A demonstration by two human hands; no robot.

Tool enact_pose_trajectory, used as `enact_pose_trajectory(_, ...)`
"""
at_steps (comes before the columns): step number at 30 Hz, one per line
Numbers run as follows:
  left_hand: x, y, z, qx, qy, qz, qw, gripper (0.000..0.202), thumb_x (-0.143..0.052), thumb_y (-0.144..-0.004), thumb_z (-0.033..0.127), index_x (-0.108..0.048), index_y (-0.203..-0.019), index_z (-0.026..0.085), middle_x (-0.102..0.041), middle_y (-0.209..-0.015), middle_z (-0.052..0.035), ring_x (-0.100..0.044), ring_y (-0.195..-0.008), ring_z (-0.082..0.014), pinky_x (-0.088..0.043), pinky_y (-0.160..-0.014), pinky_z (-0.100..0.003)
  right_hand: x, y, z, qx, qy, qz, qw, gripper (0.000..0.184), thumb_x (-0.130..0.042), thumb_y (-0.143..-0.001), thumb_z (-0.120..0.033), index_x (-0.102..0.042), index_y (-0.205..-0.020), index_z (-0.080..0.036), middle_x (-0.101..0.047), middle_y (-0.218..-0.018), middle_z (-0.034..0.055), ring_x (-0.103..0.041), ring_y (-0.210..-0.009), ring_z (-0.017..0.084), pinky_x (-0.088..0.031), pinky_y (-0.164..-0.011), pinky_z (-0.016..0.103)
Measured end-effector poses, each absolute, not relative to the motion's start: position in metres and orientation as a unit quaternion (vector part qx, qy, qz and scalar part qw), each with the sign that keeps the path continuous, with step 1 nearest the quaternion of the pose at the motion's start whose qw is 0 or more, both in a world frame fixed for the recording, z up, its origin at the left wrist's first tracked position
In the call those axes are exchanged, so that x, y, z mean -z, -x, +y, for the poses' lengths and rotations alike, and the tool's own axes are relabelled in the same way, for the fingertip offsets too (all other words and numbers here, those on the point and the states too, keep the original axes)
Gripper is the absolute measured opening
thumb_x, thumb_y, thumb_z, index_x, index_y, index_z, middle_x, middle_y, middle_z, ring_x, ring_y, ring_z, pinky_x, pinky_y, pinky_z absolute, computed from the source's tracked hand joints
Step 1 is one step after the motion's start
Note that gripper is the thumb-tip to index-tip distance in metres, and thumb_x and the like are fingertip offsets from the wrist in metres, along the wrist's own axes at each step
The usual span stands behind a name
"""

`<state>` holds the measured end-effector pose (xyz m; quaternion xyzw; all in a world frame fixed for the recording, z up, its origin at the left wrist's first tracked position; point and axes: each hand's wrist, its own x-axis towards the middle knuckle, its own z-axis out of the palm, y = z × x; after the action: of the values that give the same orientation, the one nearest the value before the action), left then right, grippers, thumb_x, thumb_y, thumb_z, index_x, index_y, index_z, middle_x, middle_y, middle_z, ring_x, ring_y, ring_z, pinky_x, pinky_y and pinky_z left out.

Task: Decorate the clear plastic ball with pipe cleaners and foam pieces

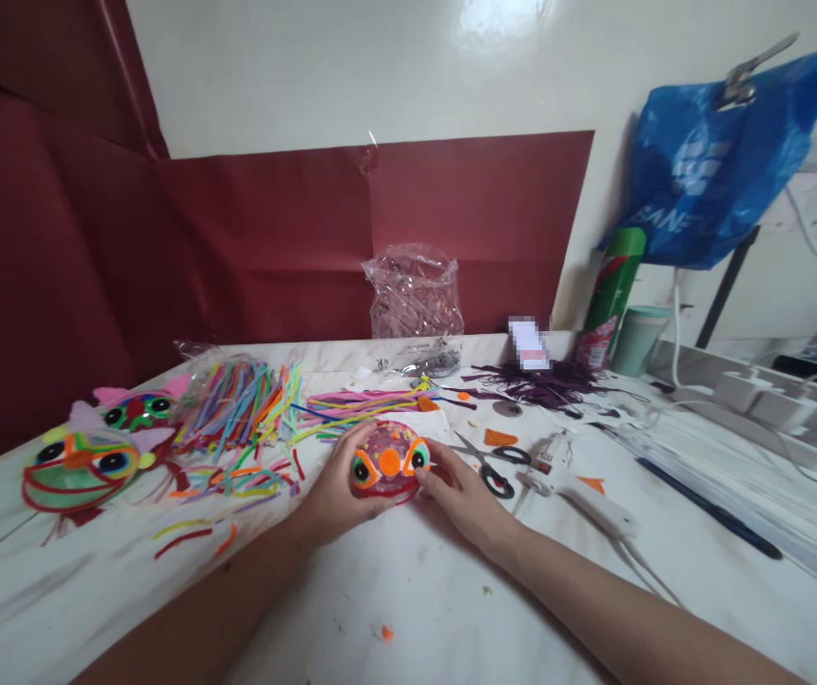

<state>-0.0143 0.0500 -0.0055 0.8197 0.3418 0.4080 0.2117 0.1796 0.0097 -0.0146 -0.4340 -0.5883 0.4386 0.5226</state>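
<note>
The white bench [451,618] under my hands is smooth, veined like marble, and dark red paper [272,247], creased in flat folds, backs it well beyond them. Just beyond and to the left of my left hand [337,490] lies a loose heap of thin bright strips [243,400], soft-looking and bendy. Farther left sit two round faces [80,461] with big ringed eyes and pointed pink ears. Between my hands is the small round face [389,461], a glossy pinkish dome resting on the bench, with two black eyes ringed in colour and an orange dot for a nose. My left hand cups its left side, palm and fingers curved around it, and my right hand [461,495] touches its right side with the fingertips, so I am holding it steady and facing me. I judge that a round, slick piece with stuck-on bits wants a light, even grip. Near my right hand lie a white glue gun [579,499] and black-handled scissors [490,466]; an orange scrap [386,632] lies nearer me.
</note>
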Motion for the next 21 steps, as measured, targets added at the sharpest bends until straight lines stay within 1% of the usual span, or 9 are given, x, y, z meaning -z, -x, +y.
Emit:
enact_pose_trajectory(3, 0.006, 0.014, 0.050, -0.407, -0.825, 0.341, 0.196, 0.079, -0.074, -0.061, 0.025, -0.036, -0.130, 0.020, -0.039, -0.137, -0.0136, -0.039, -0.127, -0.0313, -0.036, -0.103, -0.047, 0.019, -0.180, 0.011, -0.410, 0.448, -0.590, 0.531, 0.044, -0.056, -0.081, -0.040, -0.050, -0.119, -0.020, -0.059, -0.118, 0.0101, -0.059, -0.099, 0.023, -0.049, -0.082, 0.038)
enact_pose_trajectory(5, 0.007, 0.014, 0.050, -0.406, -0.827, 0.345, 0.180, 0.080, -0.074, -0.060, 0.024, -0.036, -0.130, 0.020, -0.041, -0.135, -0.0137, -0.040, -0.125, -0.0312, -0.037, -0.103, -0.047, 0.020, -0.182, 0.012, -0.352, 0.485, -0.586, 0.546, 0.040, -0.054, -0.082, -0.040, -0.052, -0.115, -0.018, -0.060, -0.113, 0.0115, -0.060, -0.093, 0.023, -0.050, -0.079, 0.039)
enact_pose_trajectory(7, 0.009, 0.014, 0.051, -0.410, -0.830, 0.344, 0.159, 0.080, -0.074, -0.060, 0.024, -0.036, -0.130, 0.021, -0.042, -0.134, -0.0134, -0.041, -0.125, -0.0309, -0.038, -0.102, -0.046, 0.019, -0.185, 0.011, -0.245, 0.502, -0.603, 0.570, 0.032, -0.053, -0.082, -0.037, -0.056, -0.108, -0.018, -0.060, -0.107, 0.0114, -0.059, -0.090, 0.024, -0.050, -0.076, 0.040)
enact_pose_trajectory(10, 0.011, 0.011, 0.050, -0.413, -0.836, 0.338, 0.127, 0.080, -0.074, -0.060, 0.027, -0.036, -0.130, 0.020, -0.043, -0.133, -0.0141, -0.042, -0.124, -0.0310, -0.038, -0.101, -0.047, 0.012, -0.188, 0.006, -0.066, 0.441, -0.686, 0.575, 0.015, -0.054, -0.084, -0.025, -0.060, -0.097, -0.021, -0.062, -0.095, 0.0085, -0.056, -0.092, 0.023, -0.046, -0.079, 0.040)
enact_pose_trajectory(12, 0.011, 0.009, 0.048, -0.410, -0.839, 0.339, 0.110, 0.078, -0.074, -0.061, 0.029, -0.036, -0.129, 0.019, -0.043, -0.132, -0.0151, -0.041, -0.124, -0.0310, -0.037, -0.102, -0.047, 0.007, -0.188, 0.002, 0.006, 0.389, -0.739, 0.550, 0.015, -0.052, -0.085, -0.017, -0.061, -0.095, -0.023, -0.062, -0.086, 0.0067, -0.055, -0.086, 0.022, -0.046, -0.077, 0.039)
enact_pose_trajectory(14, 0.011, 0.006, 0.044, -0.407, -0.841, 0.344, 0.095, 0.077, -0.073, -0.063, 0.028, -0.036, -0.129, 0.019, -0.041, -0.133, -0.0153, -0.040, -0.125, -0.0304, -0.036, -0.103, -0.047, 0.004, -0.186, -0.002, 0.040, 0.353, -0.769, 0.531, 0.019, -0.051, -0.086, -0.013, -0.060, -0.099, -0.023, -0.063, -0.083, 0.0062, -0.054, -0.081, 0.021, -0.046, -0.073, 0.038)
enact_pose_trajectory(17, 0.012, 0.003, 0.039, -0.404, -0.845, 0.344, 0.067, 0.078, -0.073, -0.062, 0.025, -0.035, -0.131, 0.020, -0.039, -0.134, -0.0145, -0.039, -0.125, -0.0303, -0.035, -0.104, -0.047, 0.005, -0.184, -0.003, 0.059, 0.340, -0.780, 0.522, 0.022, -0.051, -0.086, -0.012, -0.058, -0.103, -0.023, -0.063, -0.083, 0.0063, -0.054, -0.078, 0.021, -0.048, -0.070, 0.038)
enact_pose_trajectory(21, 0.015, 0.001, 0.036, -0.408, -0.844, 0.346, 0.042, 0.079, -0.073, -0.062, 0.024, -0.035, -0.131, 0.022, -0.039, -0.133, -0.0137, -0.038, -0.125, -0.0300, -0.036, -0.104, -0.046, 0.009, -0.183, -0.001, 0.067, 0.349, -0.773, 0.526, 0.018, -0.053, -0.085, -0.011, -0.059, -0.098, -0.023, -0.063, -0.078, 0.0056, -0.055, -0.075, 0.020, -0.049, -0.067, 0.036)
